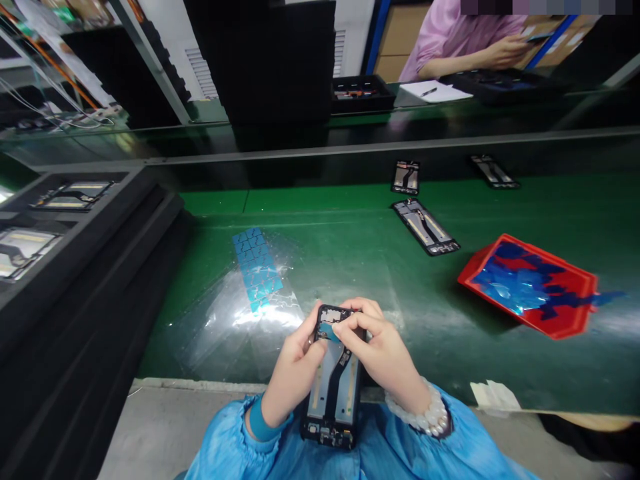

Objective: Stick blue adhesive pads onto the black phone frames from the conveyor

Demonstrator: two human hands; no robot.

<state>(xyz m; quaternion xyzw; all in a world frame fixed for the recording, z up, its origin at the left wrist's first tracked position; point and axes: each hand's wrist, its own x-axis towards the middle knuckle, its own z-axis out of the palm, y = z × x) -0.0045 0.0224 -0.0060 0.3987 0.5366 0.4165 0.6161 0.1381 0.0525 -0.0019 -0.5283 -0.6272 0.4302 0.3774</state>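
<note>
At the near edge of the green tabletop (350, 260), a black-framed phone assembly (336, 387) is held upright toward the body, gripped along its upper side by the left hand (295, 370). A small blue film piece (329, 331) on its upper part is pinched between the thumb and forefinger of the right hand (383, 350). Beyond the left hand, a sheet of blue stickers (257, 267) is laid on clear plastic film (215, 320); to the right, blue scraps (520, 280) are held in a red plastic bin (560, 327).

Head-height view, forward and down
</note>
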